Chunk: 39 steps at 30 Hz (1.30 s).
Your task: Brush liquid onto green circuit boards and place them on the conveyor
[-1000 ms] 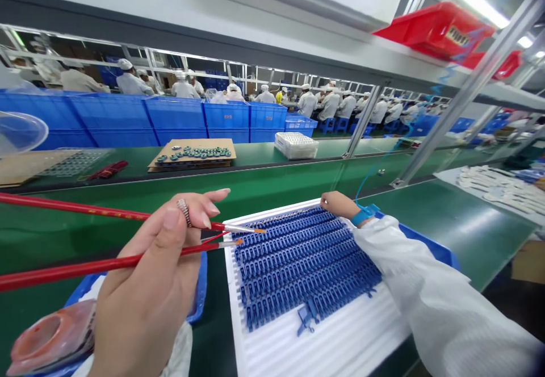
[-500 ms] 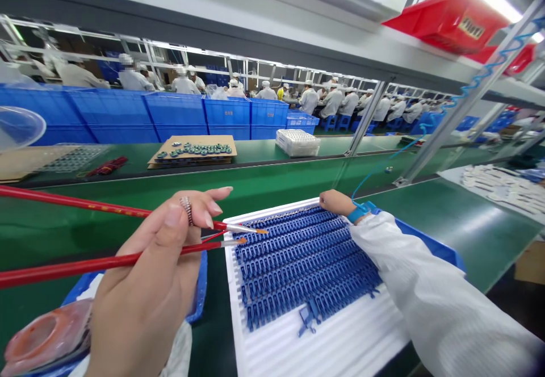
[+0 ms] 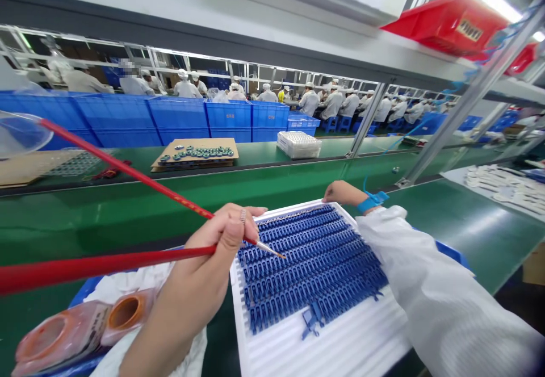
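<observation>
left hand [image 3: 209,272] holds two brushes [image 3: 85,266]; right [image 3: 342,191] apparently grips one tray [image 3: 340,343]

A bright blue strap [image 3: 371,202] with a blocky clasp circles the wrist of the right hand [image 3: 339,191]; a thin blue cord [image 3: 365,184] rises from it. Just beside the strap begins a loose, creased white sleeve [image 3: 421,275]. Well apart from the strap, the left hand [image 3: 221,263] wears a silvery, banded ring [image 3: 243,217], its forearm in a rumpled white cuff [image 3: 193,354].
</observation>
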Motion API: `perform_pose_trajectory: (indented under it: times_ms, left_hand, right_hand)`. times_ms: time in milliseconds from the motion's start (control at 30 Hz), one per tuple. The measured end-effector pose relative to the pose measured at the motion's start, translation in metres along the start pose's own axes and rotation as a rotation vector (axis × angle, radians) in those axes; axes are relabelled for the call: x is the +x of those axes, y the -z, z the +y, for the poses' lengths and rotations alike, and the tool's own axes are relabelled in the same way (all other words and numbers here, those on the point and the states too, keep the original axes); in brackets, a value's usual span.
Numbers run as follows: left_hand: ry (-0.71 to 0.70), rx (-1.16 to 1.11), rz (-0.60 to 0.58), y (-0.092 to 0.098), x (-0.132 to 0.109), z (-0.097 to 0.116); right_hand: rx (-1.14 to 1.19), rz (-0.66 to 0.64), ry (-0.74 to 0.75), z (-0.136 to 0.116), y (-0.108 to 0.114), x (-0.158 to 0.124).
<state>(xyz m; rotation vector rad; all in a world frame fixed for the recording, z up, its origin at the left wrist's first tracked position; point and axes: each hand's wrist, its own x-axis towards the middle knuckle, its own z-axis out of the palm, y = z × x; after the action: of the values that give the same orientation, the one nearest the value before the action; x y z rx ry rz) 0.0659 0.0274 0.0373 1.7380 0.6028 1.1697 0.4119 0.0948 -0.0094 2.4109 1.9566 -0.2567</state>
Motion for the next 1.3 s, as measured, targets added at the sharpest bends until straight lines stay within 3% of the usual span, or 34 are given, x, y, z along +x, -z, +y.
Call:
perform_pose_trajectory:
  times_ms: [100,200,267,333,500,567,667,800,900,1067,1300]
  left_hand:
    - [0.039,0.039,-0.132,-0.001,0.002,-0.01]
    - [0.074,0.065,-0.213,-0.005,0.002,-0.015]
    - [0.095,0.093,-0.252,-0.007,0.0,-0.016]
    - [0.094,0.127,-0.278,-0.009,-0.001,-0.016]
    - [0.079,0.131,-0.303,-0.012,-0.003,-0.017]
    - [0.087,0.094,-0.296,-0.013,-0.003,-0.017]
    - [0.072,0.058,-0.226,-0.011,-0.003,-0.017]
    - [0.029,-0.003,-0.1,-0.005,-0.004,-0.015]
    - [0.006,-0.077,-0.032,-0.003,-0.005,-0.012]
    - [0.102,-0.034,0.068,-0.008,-0.008,-0.002]
    - [0.095,0.002,0.087,-0.01,-0.003,-0.004]
  right_hand:
    - [0.176,0.142,0.169,-0.027,0.025,-0.043]
    - [0.362,0.194,0.418,-0.067,0.04,-0.091]
    - [0.591,0.258,0.728,-0.091,0.042,-0.115]
    - [0.743,0.274,0.946,-0.108,0.04,-0.131]
    - [0.72,0.306,1.016,-0.122,0.035,-0.145]
    - [0.673,0.38,0.98,-0.115,0.036,-0.143]
    - [0.481,0.425,0.655,-0.089,0.037,-0.124]
    - [0.28,0.317,0.264,-0.033,0.02,-0.069]
    - [0.139,0.199,0.1,0.003,-0.005,-0.032]
    - [-0.018,0.087,-0.031,0.025,-0.038,0.002]
    - [-0.085,0.061,-0.032,0.026,-0.048,0.017]
